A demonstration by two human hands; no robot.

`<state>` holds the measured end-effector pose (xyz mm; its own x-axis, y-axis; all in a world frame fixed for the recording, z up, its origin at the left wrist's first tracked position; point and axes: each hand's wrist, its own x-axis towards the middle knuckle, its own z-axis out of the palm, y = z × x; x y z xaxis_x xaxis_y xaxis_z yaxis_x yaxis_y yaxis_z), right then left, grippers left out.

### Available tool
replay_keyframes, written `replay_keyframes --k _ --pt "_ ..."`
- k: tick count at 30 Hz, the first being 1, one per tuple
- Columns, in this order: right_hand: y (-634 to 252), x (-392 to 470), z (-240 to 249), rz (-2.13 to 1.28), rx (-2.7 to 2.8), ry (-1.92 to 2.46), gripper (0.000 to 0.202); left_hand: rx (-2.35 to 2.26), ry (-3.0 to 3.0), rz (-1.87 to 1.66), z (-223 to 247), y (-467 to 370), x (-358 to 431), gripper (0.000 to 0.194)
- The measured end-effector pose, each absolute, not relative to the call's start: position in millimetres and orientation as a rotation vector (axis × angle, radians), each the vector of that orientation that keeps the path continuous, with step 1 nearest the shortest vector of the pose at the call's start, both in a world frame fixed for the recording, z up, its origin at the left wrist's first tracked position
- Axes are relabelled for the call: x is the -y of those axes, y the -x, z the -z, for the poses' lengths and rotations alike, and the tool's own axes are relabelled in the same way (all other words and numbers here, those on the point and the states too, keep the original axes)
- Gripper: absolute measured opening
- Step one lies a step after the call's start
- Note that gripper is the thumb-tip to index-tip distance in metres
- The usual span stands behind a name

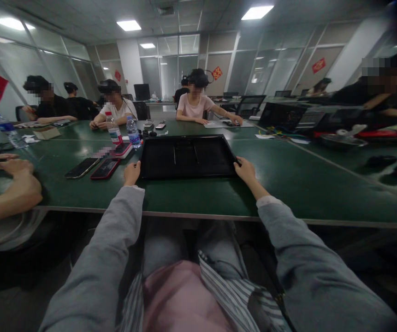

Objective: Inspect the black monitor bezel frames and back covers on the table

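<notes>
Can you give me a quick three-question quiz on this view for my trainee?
1. True or false: both of the person's hands are on the black tray.
2. Which lies just left of the left hand? A) two phones B) a laptop C) a mug
3. Fill in: the two water bottles stand beyond the tray's far ____ corner.

Key:
1. True: the left hand is at the tray's near left corner and the right hand at its near right corner.
2. A: two phones lie flat, side by side, on the green table.
3. Left.
</notes>
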<state>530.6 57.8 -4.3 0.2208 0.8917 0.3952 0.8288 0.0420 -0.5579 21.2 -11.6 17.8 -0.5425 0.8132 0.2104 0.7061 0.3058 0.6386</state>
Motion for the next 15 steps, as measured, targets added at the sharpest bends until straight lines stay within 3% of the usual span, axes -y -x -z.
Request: replay_keyframes --k 10,15 --pt "-515 -56 4 -0.078 1.594 1.824 0.047 -2.555 -1.348 -0.983 -22 -29 23 0.047" --pt "-512 -53 3 0.097 1.598 1.813 0.049 -2.728 -1.565 -1.054 -22 -44 29 0.045"
